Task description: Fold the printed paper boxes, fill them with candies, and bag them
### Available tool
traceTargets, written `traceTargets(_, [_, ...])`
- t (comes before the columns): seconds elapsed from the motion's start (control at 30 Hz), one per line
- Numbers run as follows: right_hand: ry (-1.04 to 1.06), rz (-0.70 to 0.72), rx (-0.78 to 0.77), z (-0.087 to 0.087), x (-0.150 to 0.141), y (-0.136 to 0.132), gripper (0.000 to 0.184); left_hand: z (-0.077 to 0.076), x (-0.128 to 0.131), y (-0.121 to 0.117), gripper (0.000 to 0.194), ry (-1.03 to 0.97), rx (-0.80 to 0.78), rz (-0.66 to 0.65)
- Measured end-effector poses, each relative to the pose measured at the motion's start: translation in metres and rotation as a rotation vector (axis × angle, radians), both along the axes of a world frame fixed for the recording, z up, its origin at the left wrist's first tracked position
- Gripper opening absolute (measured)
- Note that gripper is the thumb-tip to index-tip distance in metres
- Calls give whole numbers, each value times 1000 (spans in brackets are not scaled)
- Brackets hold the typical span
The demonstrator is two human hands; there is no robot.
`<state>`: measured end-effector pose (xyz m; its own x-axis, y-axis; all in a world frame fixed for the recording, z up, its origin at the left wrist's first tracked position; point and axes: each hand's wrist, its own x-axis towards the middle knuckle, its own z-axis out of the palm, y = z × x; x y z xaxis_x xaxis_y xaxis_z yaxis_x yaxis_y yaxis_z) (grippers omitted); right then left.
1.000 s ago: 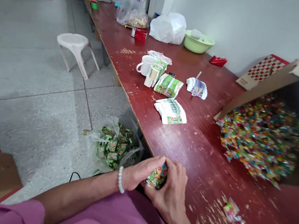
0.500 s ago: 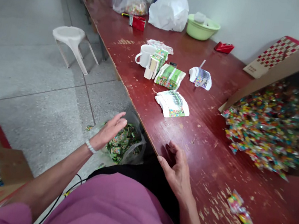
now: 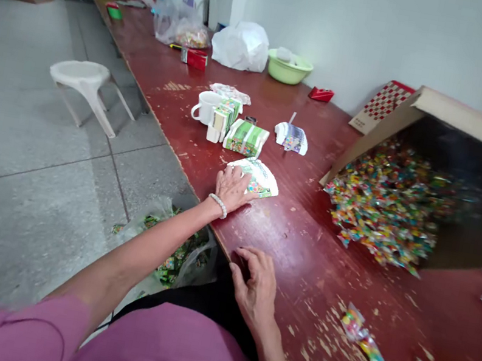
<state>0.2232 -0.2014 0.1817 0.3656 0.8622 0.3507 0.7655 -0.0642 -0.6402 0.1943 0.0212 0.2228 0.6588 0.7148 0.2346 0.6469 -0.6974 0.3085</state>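
My left hand (image 3: pixel 233 186) reaches across the red table's edge and rests, fingers spread, on a fanned stack of flat green-and-white packets (image 3: pixel 261 177). My right hand (image 3: pixel 254 284) lies at the table's near edge, fingers loosely curled and apart, holding nothing. Below the table edge a clear plastic bag of filled green packets (image 3: pixel 181 252) sits on the floor, partly hidden by my left arm. A tipped cardboard box (image 3: pixel 450 172) spills a heap of colourful wrapped candies (image 3: pixel 379 210) onto the table to the right. Several loose candies (image 3: pixel 371 353) lie near my right forearm.
A white mug (image 3: pixel 204 106), standing packet stacks (image 3: pixel 224 119) and a green bundle (image 3: pixel 247 138) sit beyond the fanned stack. Farther back are a white bag (image 3: pixel 240 45), green bowl (image 3: pixel 288 68) and red tape dispenser (image 3: pixel 321 94). A white stool (image 3: pixel 84 80) stands on the floor.
My hands held a filled packet together at the table edge, then parted; my left hand passed over the floor bag and now rests on the fanned packets. The filled packet is gone from my hands.
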Motion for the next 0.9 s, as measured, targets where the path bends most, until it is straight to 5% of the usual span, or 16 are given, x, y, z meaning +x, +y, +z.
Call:
traceTargets(0.47, [-7, 11, 4, -4, 6, -3, 21, 3, 12, 6, 48, 149, 22, -81])
traceTargets(0.9, [-33, -4, 5, -5, 4, -2, 21, 6, 13, 34, 20, -27, -268, 33])
